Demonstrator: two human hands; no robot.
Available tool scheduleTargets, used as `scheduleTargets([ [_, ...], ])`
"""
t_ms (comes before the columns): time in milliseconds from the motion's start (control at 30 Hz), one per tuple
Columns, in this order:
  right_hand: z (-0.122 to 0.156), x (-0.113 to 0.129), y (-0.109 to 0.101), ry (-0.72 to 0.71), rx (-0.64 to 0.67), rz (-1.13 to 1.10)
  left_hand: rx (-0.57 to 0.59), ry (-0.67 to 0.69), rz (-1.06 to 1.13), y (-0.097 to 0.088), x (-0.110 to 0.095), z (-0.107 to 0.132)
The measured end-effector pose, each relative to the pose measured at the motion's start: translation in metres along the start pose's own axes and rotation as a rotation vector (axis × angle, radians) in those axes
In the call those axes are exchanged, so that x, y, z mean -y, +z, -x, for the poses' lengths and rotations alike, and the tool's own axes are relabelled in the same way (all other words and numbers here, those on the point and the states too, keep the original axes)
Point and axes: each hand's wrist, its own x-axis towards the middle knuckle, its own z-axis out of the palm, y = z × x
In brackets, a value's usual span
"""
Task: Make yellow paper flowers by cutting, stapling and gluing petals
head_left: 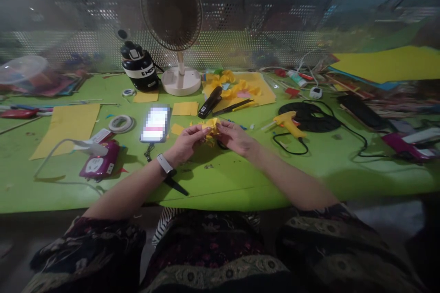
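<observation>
Between my two hands is a small yellow paper flower (211,124), pinched above the green table. My left hand (188,141), with a watch on its wrist, grips the flower's left side between thumb and fingers. From the right, my right hand (235,138) pinches its other side. My fingers partly cover the flower. Just behind my hands lie a black stapler (210,102) and a pair of scissors (233,107). A lit phone (155,123) lies left of my left hand, and a yellow hot glue gun (289,123) rests to the right of my right hand.
A fan (181,81) and a black bottle (139,67) stand at the back. Yellow paper flowers (242,88) lie on a yellow sheet (264,83). Tape (121,123) and a purple power bank-like box (100,161) are at left. A black cable coil (318,116) and paper stack (388,66) are at right.
</observation>
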Motion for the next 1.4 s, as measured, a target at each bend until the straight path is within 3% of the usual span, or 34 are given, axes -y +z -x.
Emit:
scheduleTargets([
  [300, 0.0, -0.005, 0.004, 0.013, 0.039, -0.008, -0.06, 0.019, -0.001, 0.005, 0.001, 0.0],
  [567, 0.003, -0.005, 0.007, 0.026, 0.038, -0.002, -0.038, 0.006, -0.083, 0.006, 0.0, 0.002],
  [800, 0.009, -0.004, 0.015, 0.04, 0.067, -0.015, -0.089, 0.073, -0.162, 0.017, 0.001, 0.007],
  [1000, 0.008, -0.004, 0.016, -0.063, 0.0, 0.066, -0.2, 0.22, -0.148, 0.02, -0.005, 0.009],
  [1200, 0.01, 0.001, 0.016, -0.134, -0.037, 0.215, -0.074, 0.265, -0.171, 0.015, -0.003, 0.008],
  [1400, 0.009, 0.001, 0.01, -0.257, -0.178, 0.454, -0.077, 0.204, -0.169, 0.014, 0.001, 0.009],
])
